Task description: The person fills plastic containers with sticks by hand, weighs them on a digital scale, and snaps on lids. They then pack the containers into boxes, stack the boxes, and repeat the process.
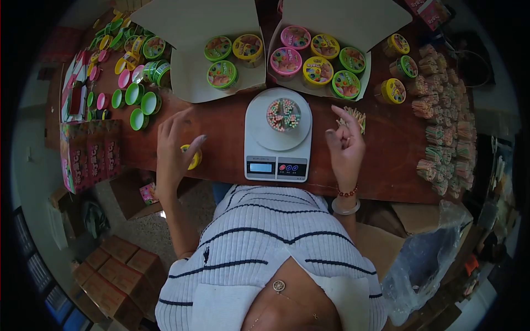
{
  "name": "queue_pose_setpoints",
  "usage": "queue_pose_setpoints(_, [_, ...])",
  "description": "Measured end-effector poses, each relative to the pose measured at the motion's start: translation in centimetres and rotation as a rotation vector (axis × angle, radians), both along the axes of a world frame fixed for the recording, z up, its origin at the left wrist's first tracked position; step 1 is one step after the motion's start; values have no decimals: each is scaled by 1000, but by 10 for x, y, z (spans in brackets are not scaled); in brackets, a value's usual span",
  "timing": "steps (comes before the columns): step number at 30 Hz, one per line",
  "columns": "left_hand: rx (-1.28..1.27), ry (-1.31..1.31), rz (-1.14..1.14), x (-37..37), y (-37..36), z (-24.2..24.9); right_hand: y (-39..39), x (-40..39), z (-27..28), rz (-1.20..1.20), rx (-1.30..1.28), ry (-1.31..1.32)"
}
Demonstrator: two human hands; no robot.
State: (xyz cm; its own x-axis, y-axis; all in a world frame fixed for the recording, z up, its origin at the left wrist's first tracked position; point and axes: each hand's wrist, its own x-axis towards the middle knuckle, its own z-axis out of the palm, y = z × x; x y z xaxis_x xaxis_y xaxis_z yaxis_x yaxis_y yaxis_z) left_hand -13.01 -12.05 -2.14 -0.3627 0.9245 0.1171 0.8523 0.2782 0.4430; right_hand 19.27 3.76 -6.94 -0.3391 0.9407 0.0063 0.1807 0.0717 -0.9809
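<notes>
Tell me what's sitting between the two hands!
In the head view, a white scale sits between the left hand and right hand, with a cup of colourful sticks on it.

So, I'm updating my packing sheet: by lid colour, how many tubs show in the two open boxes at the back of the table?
Green-lidded tubs: 4
Yellow-lidded tubs: 3
Pink-lidded tubs: 2
Total: 9
</notes>
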Motion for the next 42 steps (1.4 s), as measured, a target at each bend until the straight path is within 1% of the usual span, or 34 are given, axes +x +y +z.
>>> queue_pose_setpoints(1, [-118, 107, 43, -11, -23, -22, -2, 2, -4, -69, -118, 148])
queue_pose_setpoints(2, [-131, 102, 50, -13, -42, -39, -4, -1, 5, -96, -163, 277])
queue_pose_setpoints(3, [-133, 11, 104, -13, -58, -54, -3, 0, 8, -92, -169, 273])
queue_pose_setpoints(4, [-130, -78, 156, -11, -66, -58, 0, 3, 9, -89, -236, 350])
queue_pose_setpoints(5, [-128, -78, 158, -8, -72, -59, 2, 4, 10, -87, -300, 428])
queue_pose_setpoints(6, [-148, -106, 177, -3, -76, -58, 2, 2, 10, -86, -297, 429])
queue_pose_setpoints(8, [-160, -135, 198, 4, -75, -58, 2, -2, 8, -84, -180, 189])
queue_pose_setpoints(10, [-127, -53, 187, 10, -71, -57, -3, -4, 6, -69, -156, 180])
queue_pose_setpoints(11, [-126, -56, 184, 12, -66, -55, -5, -5, 6, -56, -133, 175])
queue_pose_setpoints(12, [-37, -101, 184, 14, -59, -51, -7, -8, 9, -61, -131, 174])
queue_pose_setpoints(13, [52, -146, 183, 17, -51, -45, -9, -12, 14, -61, -160, 237])
queue_pose_setpoints(14, [54, -149, 179, 22, -40, -37, -11, -15, 18, -59, -188, 300])
queue_pose_setpoints(15, [92, -168, 111, 29, -26, -26, -11, -16, 16, -59, -178, 301])
queue_pose_setpoints(17, [116, -173, 1, 39, -2, -11, -10, -17, 11, 19, 36, 130])
queue_pose_setpoints(18, [123, -172, -3, 36, 4, -10, -11, -17, 14, 22, 63, 107])
queue_pose_setpoints(21, [16, -194, -77, 29, 8, -8, -15, -15, 17, -2, 109, 83])
queue_pose_setpoints(22, [-57, -107, -47, 22, 4, -6, -16, -12, 15, -8, 98, 75])
queue_pose_setpoints(23, [-128, -18, -16, 14, -2, -6, -16, -8, 12, -22, 53, 79])
queue_pose_setpoints(24, [-218, -38, 33, 9, -13, -7, -16, -5, 9, -33, 10, 84])
queue_pose_setpoints(25, [-227, -45, 36, 6, -25, -10, -15, -3, 8, -30, 1, 77])
queue_pose_setpoints(27, [-366, 13, 70, 1, -47, -20, -11, -1, 5, -45, -132, 60])
queue_pose_setpoints(28, [-379, 7, 75, -2, -55, -27, -10, -3, 5, -39, -144, 55])
queue_pose_setpoints(30, [-374, -155, 114, -5, -66, -38, -6, -10, 6, 14, -119, -65])
queue_pose_setpoints(31, [-389, -158, 121, -4, -66, -38, -4, -13, 7, 45, -112, -116])
queue_pose_setpoints(32, [-330, -167, 138, -1, -63, -38, -1, -18, 7, 51, -122, -116])
queue_pose_setpoints(33, [-264, -173, 154, 2, -59, -37, 2, -23, 8, 92, 0, -177])
queue_pose_setpoints(34, [-261, -169, 156, 4, -55, -35, 4, -27, 11, 129, 129, -237])
queue_pose_setpoints(35, [-207, -233, 165, 6, -50, -33, 4, -28, 19, 144, 35, -279])
queue_pose_setpoints(36, [-152, -298, 171, 9, -45, -33, 6, -29, 18, 142, 44, -277])
queue_pose_setpoints(37, [-141, -296, 170, 11, -40, -34, 7, -31, 15, 181, 132, -261])
queue_pose_setpoints(38, [-176, -213, 112, 12, -35, -35, 9, -33, 14, 220, 219, -244])
queue_pose_setpoints(39, [-211, -128, 54, 14, -30, -36, 10, -37, 21, 230, 131, -229])
queue_pose_setpoints(40, [-204, -123, 52, 17, -22, -34, 11, -41, 14, 226, 139, -225])
queue_pose_setpoints(42, [-20, -90, -14, 28, -2, -22, 12, -49, -9, 290, 305, -218])
